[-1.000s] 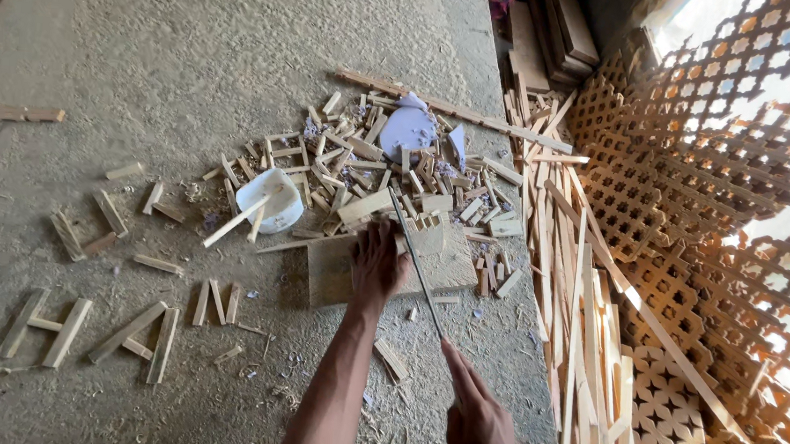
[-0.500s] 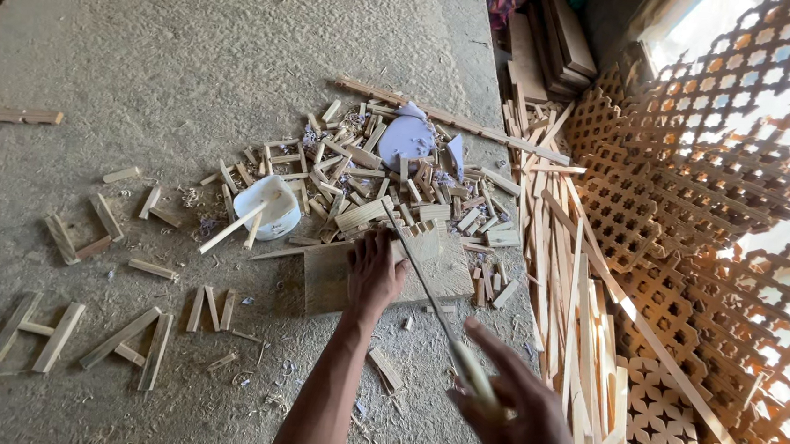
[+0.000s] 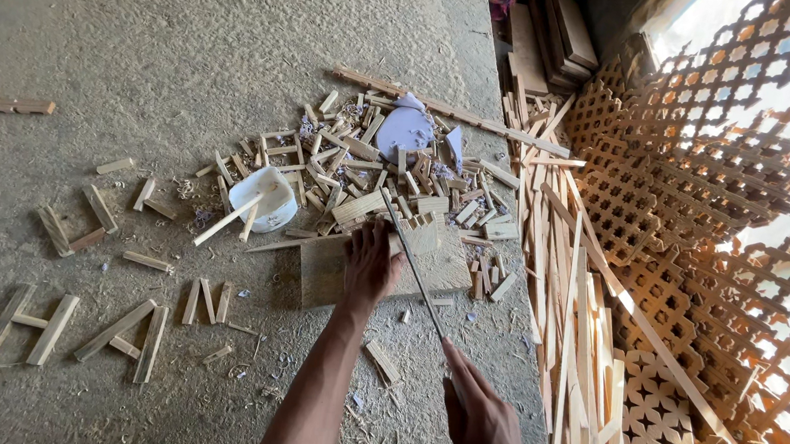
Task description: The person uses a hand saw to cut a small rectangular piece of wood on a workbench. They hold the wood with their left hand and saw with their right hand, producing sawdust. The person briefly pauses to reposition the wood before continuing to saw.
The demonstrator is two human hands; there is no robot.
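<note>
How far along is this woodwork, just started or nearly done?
Well underway, it seems. Finished lattice panels stand at the right, and many cut wooden pieces lie piled on the floor. In hand: the left hand presses a small piece onto a flat board while the right hand works a thin saw. Long uncut strips remain.

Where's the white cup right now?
In the head view, the white cup lies on the floor left of the left hand, at the left edge of the pile of wood offcuts, with thin sticks poking out of it.

Both forearms bare, no sleeves; hands [image 3: 373, 265] ungloved, no rings.
</note>
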